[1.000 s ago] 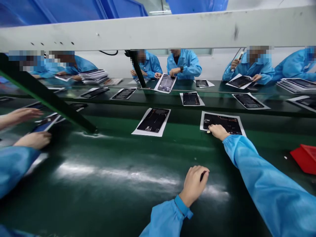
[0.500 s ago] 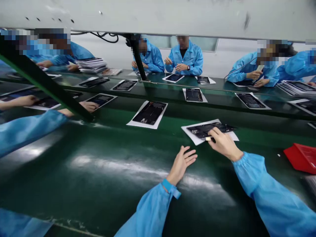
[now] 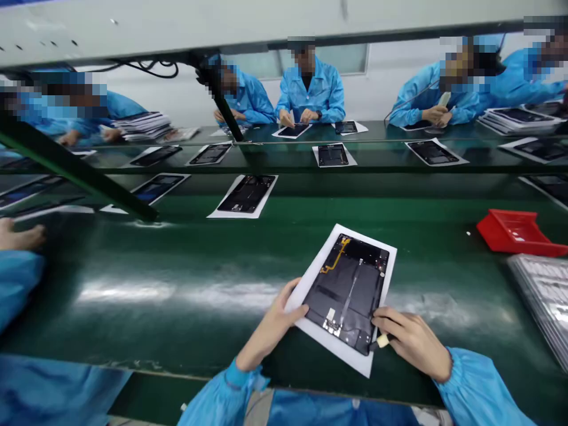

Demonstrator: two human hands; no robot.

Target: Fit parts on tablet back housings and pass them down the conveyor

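An opened tablet housing (image 3: 350, 293), dark inside with an orange flex cable along its upper left, lies on a white sheet (image 3: 339, 236) just in front of me. My left hand (image 3: 277, 316) is closed on the left edge of both, thumb on top and fingers beneath. At the lower right edge of the housing, my right hand (image 3: 412, 340) pinches the rim. A small cream-coloured piece (image 3: 382, 341) sticks out by the right fingers; how it is held is hidden.
A red bin (image 3: 517, 234) stands at the right, with stacked clear trays (image 3: 544, 296) nearer. Another tablet housing (image 3: 247, 194) lies on its sheet farther off. A green post (image 3: 89, 171) slants across the left. Several co-workers in blue sit opposite; a neighbour's hand (image 3: 20, 235) is at far left.
The tablet housing and its sheet have come closer to me and turned more upright in view. My left hand, open before, has taken hold of the left edge. The neighbour's arm has drawn back left.
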